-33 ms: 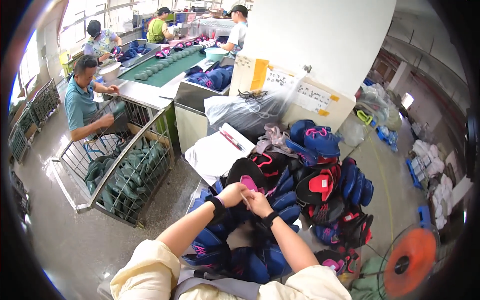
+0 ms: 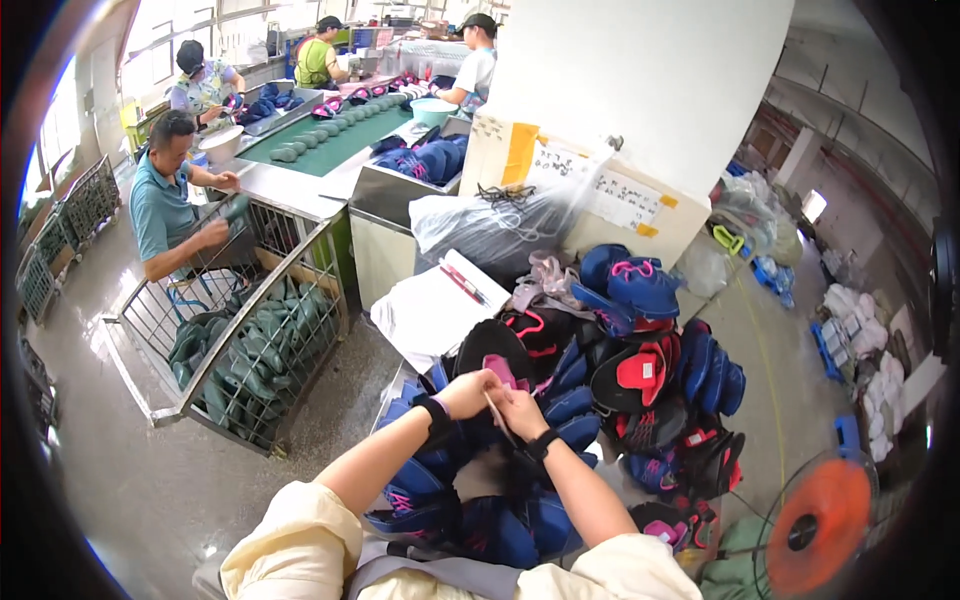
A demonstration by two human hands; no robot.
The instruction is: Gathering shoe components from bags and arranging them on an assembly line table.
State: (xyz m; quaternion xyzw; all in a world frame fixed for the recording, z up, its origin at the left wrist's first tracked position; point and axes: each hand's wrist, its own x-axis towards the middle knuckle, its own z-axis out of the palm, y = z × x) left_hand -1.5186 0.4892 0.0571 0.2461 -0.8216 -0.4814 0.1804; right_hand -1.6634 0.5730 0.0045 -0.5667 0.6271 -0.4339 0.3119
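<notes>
My left hand and my right hand are closed close together, fingers pinched, above a pile of shoe uppers. Between them a thin, narrow strip slants down toward my right wrist; its exact kind is too small to make out. Just beyond my fingers sits a black upper with a pink lining. Navy blue uppers with pink lacing lie around and below my forearms. On the right are stacked more navy uppers and a black one with a red lining.
White paper with red pens lies beyond the pile. A wire cart of dark green shoe lasts stands left, a co-worker seated behind it. An orange fan is at lower right. Other people work along a green conveyor.
The thin strip between my hands now shows longer, reaching down toward my right wrist. My hands have hardly moved.
</notes>
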